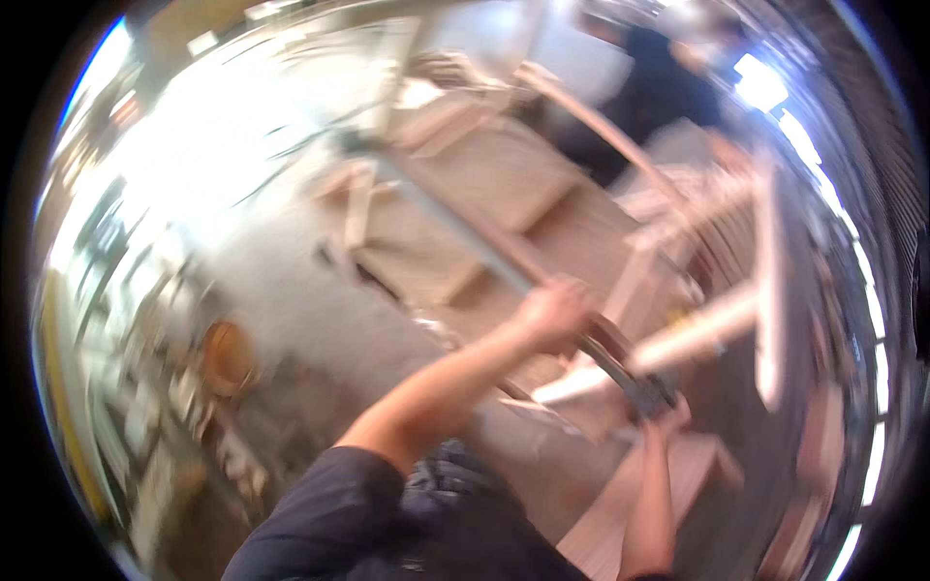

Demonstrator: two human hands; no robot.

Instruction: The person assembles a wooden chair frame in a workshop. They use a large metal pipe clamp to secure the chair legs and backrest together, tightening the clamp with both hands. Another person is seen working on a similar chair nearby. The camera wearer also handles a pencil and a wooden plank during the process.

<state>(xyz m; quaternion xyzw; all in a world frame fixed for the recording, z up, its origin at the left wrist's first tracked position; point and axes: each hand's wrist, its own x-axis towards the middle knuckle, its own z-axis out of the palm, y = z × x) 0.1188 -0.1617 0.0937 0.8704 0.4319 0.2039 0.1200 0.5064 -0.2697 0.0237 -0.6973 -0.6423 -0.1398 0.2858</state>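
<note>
A long grey metal bar clamp [455, 225] stretches slantwise across the middle of the head view, blurred by motion. My left hand [559, 315] is wrapped round the bar partway along it. At the near end, my right hand [666, 418] is closed on the clamp's darker end piece [644, 392]; the fingers are partly smeared. The far end of the bar reaches out over brown wooden panels [513, 179]. Close to the right hand are a pale wooden beam [697, 334] and a wide wooden board [630, 499].
A person in dark clothes [664, 92] is at the far right, behind an upright wooden post [768, 281] and a slanting rail [610, 131]. On the left floor, an orange round container [229, 358] stands near scattered wood pieces [237, 455].
</note>
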